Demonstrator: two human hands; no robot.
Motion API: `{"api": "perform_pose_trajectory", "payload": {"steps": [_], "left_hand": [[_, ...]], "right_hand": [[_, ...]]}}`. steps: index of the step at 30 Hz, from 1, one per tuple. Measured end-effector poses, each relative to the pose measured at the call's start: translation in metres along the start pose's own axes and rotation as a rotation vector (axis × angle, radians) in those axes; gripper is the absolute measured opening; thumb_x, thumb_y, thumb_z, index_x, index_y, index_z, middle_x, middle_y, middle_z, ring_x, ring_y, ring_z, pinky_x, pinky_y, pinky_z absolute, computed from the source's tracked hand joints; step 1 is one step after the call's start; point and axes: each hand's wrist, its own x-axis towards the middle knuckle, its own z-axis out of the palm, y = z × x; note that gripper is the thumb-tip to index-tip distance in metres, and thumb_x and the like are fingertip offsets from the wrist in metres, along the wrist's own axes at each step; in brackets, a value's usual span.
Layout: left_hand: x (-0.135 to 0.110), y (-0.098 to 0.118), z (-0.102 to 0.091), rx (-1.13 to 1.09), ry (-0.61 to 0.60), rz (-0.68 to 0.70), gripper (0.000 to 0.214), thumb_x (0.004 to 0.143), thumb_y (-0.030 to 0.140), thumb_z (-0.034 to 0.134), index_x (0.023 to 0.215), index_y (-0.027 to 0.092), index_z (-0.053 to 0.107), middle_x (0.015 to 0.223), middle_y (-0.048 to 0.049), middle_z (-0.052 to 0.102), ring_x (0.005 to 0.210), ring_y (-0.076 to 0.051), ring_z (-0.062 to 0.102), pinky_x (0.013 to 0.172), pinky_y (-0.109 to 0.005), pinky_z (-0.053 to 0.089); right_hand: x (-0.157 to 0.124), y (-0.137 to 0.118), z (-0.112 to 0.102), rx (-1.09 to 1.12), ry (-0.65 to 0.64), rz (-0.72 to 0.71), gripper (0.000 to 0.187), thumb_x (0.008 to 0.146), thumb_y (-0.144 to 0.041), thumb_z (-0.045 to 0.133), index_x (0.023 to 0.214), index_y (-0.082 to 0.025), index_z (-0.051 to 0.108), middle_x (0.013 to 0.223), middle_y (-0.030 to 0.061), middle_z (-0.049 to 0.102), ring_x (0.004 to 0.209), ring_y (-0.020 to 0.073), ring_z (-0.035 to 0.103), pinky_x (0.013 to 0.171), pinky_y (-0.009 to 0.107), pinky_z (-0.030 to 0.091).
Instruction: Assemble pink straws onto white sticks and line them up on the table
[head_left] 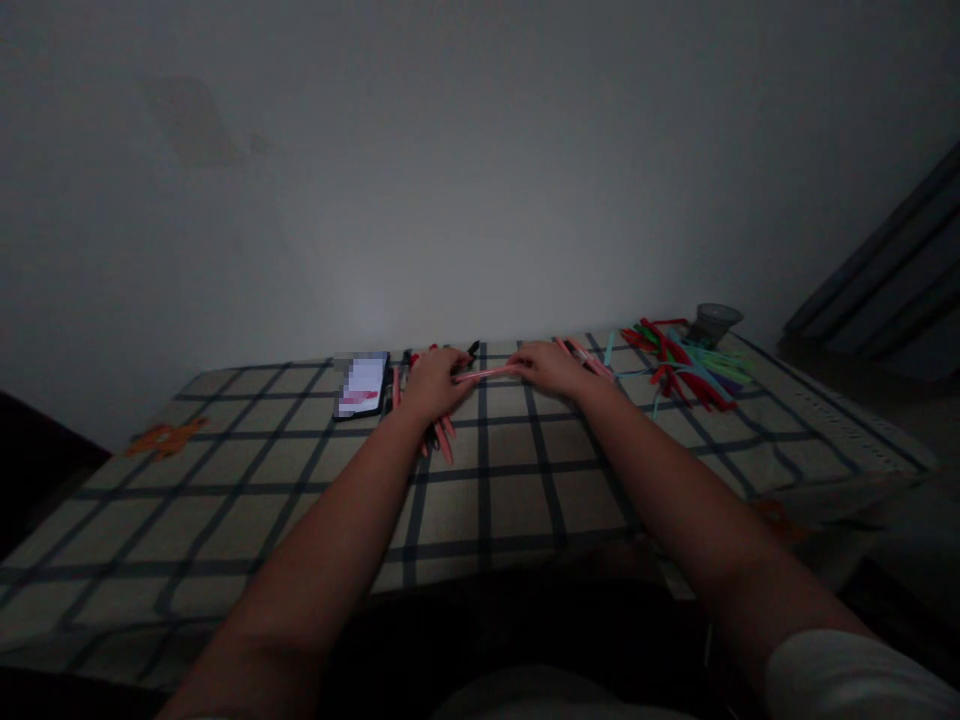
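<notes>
A thin pink strip (487, 372) stretches roughly level between my two hands, just above or on the checked tablecloth. My left hand (439, 378) pinches its left end. The right end lies in the closed fingers of my right hand (546, 365). Several pink pieces (445, 440) lie under and beside my left hand, partly hidden by it, with some red and dark bits among them. Beyond my right hand rests a small bunch of pink pieces (592, 358). The light is dim, so I cannot tell what the strip is made of.
A phone with a lit screen (364, 385) lies left of my hands. On the right is a pile of red, green, blue and purple strips (686, 370), with a dark translucent cup (714, 322) behind it. The checked tablecloth (300, 520) reaches back to the wall (465, 180).
</notes>
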Motion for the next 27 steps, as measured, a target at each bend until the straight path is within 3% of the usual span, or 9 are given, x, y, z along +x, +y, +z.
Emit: {"api": "perform_pose_trajectory", "payload": {"steps": [3,7,16,23,27], "left_hand": [[0.0,0.001,0.003,-0.004,-0.084,0.101,0.04,0.09,0.043,0.05,0.122,0.022,0.061,0.11,-0.0092,0.065,0.103,-0.025,0.055,0.089,-0.038,0.039],[0.001,0.001,0.006,-0.001,-0.183,0.129,0.037,0.095,0.041,0.039,0.113,0.025,0.068,0.101,-0.008,0.068,0.098,-0.023,0.058,0.086,-0.037,0.04],[-0.001,0.002,0.002,0.065,-0.123,0.069,0.037,0.093,0.049,0.044,0.111,0.03,0.069,0.105,-0.0058,0.068,0.101,-0.023,0.058,0.09,-0.037,0.04],[-0.002,0.001,0.002,0.069,-0.18,0.056,0.037,0.093,0.049,0.044,0.116,0.033,0.067,0.108,-0.0049,0.069,0.099,-0.023,0.06,0.094,-0.039,0.037],[-0.003,0.001,0.0,0.065,-0.178,0.059,0.037,0.093,0.049,0.043,0.117,0.034,0.067,0.112,-0.0052,0.069,0.106,-0.025,0.059,0.098,-0.042,0.035]], "right_hand": [[0.001,-0.009,0.003,0.073,0.025,-0.035,0.023,0.09,-0.033,0.056,0.095,-0.015,0.069,0.093,0.0083,0.067,0.086,0.0171,0.057,0.075,0.025,0.039],[0.002,-0.015,0.007,0.147,0.054,-0.056,0.026,0.089,-0.037,0.057,0.096,-0.015,0.068,0.092,0.0078,0.066,0.085,0.0167,0.057,0.074,0.025,0.039],[0.003,-0.009,0.01,0.111,-0.121,-0.058,0.032,0.095,-0.033,0.045,0.096,-0.015,0.071,0.094,0.0097,0.07,0.085,0.0186,0.06,0.075,0.026,0.041],[0.003,-0.012,0.01,0.145,-0.15,-0.033,0.035,0.094,-0.038,0.046,0.088,-0.014,0.072,0.085,0.0072,0.069,0.076,0.0163,0.058,0.068,0.024,0.039],[0.005,-0.012,0.011,0.066,-0.105,-0.091,0.031,0.094,-0.032,0.047,0.088,-0.014,0.072,0.085,0.0085,0.068,0.08,0.0174,0.057,0.074,0.026,0.038]]}}
